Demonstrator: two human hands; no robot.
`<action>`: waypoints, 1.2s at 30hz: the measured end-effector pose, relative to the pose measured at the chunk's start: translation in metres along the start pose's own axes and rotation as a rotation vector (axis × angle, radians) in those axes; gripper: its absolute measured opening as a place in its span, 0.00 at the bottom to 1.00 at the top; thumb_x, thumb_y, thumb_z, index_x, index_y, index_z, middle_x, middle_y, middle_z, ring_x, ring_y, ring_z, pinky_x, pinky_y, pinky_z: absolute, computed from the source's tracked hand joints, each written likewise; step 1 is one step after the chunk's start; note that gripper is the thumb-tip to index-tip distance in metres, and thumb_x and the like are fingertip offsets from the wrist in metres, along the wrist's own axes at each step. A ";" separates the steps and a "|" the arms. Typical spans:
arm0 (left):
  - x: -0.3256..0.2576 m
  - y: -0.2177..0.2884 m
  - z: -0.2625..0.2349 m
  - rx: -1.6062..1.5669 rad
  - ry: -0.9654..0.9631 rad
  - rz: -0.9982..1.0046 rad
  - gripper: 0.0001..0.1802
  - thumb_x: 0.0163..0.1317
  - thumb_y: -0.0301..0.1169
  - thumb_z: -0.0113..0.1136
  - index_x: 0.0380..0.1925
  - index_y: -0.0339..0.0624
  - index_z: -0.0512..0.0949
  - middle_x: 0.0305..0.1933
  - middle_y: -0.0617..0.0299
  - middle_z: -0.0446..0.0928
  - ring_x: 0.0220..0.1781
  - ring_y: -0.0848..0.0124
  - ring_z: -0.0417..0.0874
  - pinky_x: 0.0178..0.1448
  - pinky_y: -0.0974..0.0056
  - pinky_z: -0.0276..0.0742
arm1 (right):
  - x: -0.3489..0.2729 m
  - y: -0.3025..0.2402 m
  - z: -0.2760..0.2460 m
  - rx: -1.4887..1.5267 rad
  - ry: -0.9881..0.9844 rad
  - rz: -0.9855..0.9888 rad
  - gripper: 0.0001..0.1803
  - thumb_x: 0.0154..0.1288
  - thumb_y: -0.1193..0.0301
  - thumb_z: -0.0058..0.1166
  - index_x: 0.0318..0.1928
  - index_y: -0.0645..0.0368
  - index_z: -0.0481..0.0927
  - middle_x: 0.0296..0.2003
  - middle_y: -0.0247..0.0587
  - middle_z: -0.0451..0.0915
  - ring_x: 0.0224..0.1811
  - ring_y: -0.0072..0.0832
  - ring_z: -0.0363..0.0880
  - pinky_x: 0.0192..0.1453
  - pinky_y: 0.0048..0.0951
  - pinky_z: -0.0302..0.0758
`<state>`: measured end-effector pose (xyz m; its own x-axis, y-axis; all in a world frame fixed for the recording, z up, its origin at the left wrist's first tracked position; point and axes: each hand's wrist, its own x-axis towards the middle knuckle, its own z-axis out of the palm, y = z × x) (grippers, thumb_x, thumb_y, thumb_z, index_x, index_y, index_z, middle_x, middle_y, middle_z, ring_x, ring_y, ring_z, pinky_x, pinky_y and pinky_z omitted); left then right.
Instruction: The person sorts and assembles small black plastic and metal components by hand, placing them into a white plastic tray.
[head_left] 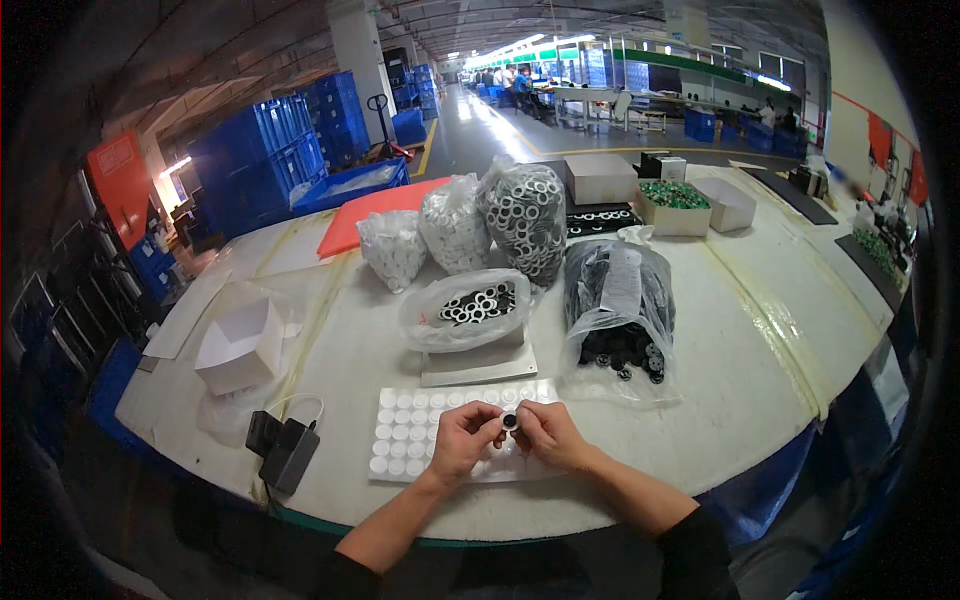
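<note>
I see my left hand (pixel 462 436) and right hand (pixel 548 434) both pinching one small black ring (pixel 510 421) above the white tray (pixel 400 440); it looks light, stiff, best held by its rim.

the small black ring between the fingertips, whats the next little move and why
Probably lower the small black ring onto the white sheet of round pads lying right beneath. Both the left hand and the right hand pinch the ring just above that sheet, and the open bag of black and white rings sits farther back, so the sheet is the closest surface.
</note>
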<state>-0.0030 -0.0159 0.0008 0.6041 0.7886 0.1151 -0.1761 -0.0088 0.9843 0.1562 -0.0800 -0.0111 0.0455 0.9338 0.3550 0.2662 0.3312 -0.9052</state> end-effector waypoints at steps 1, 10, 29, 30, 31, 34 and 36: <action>-0.001 0.001 -0.001 -0.100 -0.029 -0.018 0.06 0.59 0.25 0.59 0.33 0.32 0.78 0.26 0.62 0.78 0.27 0.78 0.76 0.32 0.74 0.73 | 0.000 -0.002 0.000 0.187 -0.045 0.116 0.20 0.72 0.64 0.36 0.25 0.63 0.70 0.16 0.35 0.71 0.18 0.19 0.70 0.24 0.25 0.68; -0.002 -0.003 -0.003 -0.144 0.002 -0.066 0.07 0.59 0.25 0.59 0.34 0.32 0.78 0.28 0.62 0.78 0.27 0.77 0.76 0.31 0.73 0.73 | -0.001 -0.002 0.002 -0.035 -0.052 -0.018 0.18 0.72 0.65 0.37 0.27 0.62 0.70 0.17 0.35 0.72 0.18 0.19 0.70 0.24 0.23 0.68; 0.009 -0.007 -0.006 -0.088 0.070 0.045 0.03 0.54 0.19 0.52 0.25 0.37 0.70 0.22 0.63 0.71 0.22 0.77 0.72 0.25 0.72 0.69 | -0.028 0.020 -0.145 -1.335 0.353 0.413 0.05 0.53 0.76 0.50 0.27 0.61 0.78 0.32 0.52 0.77 0.36 0.45 0.79 0.38 0.43 0.77; 0.007 -0.007 -0.007 -0.049 0.083 0.087 0.03 0.56 0.20 0.53 0.27 0.37 0.70 0.23 0.64 0.72 0.23 0.78 0.72 0.27 0.72 0.70 | -0.024 0.018 -0.142 -1.312 0.319 0.401 0.04 0.52 0.77 0.51 0.27 0.61 0.79 0.31 0.50 0.78 0.36 0.44 0.80 0.37 0.42 0.78; 0.006 -0.011 -0.010 0.009 0.093 0.101 0.03 0.58 0.21 0.55 0.31 0.36 0.71 0.24 0.65 0.72 0.25 0.79 0.73 0.28 0.74 0.71 | -0.020 0.018 -0.140 -1.301 0.308 0.369 0.04 0.52 0.77 0.51 0.27 0.61 0.79 0.31 0.50 0.78 0.36 0.44 0.80 0.37 0.42 0.78; 0.016 0.001 -0.016 0.252 0.054 0.101 0.07 0.59 0.26 0.57 0.37 0.36 0.76 0.27 0.68 0.74 0.26 0.81 0.72 0.30 0.74 0.69 | -0.013 0.022 -0.133 -1.344 0.292 0.312 0.04 0.49 0.76 0.53 0.27 0.59 0.80 0.30 0.49 0.78 0.35 0.44 0.80 0.36 0.42 0.78; 0.050 0.016 -0.014 0.416 0.000 0.199 0.08 0.60 0.28 0.57 0.36 0.35 0.78 0.27 0.69 0.75 0.26 0.82 0.71 0.30 0.73 0.68 | -0.014 0.020 -0.136 -1.375 0.278 0.344 0.03 0.53 0.73 0.54 0.27 0.57 0.80 0.29 0.47 0.78 0.34 0.43 0.80 0.35 0.41 0.78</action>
<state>0.0136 0.0325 0.0203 0.5899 0.7467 0.3073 0.0384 -0.4060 0.9131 0.2919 -0.1044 -0.0026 0.4364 0.8299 0.3476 0.8950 -0.4401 -0.0728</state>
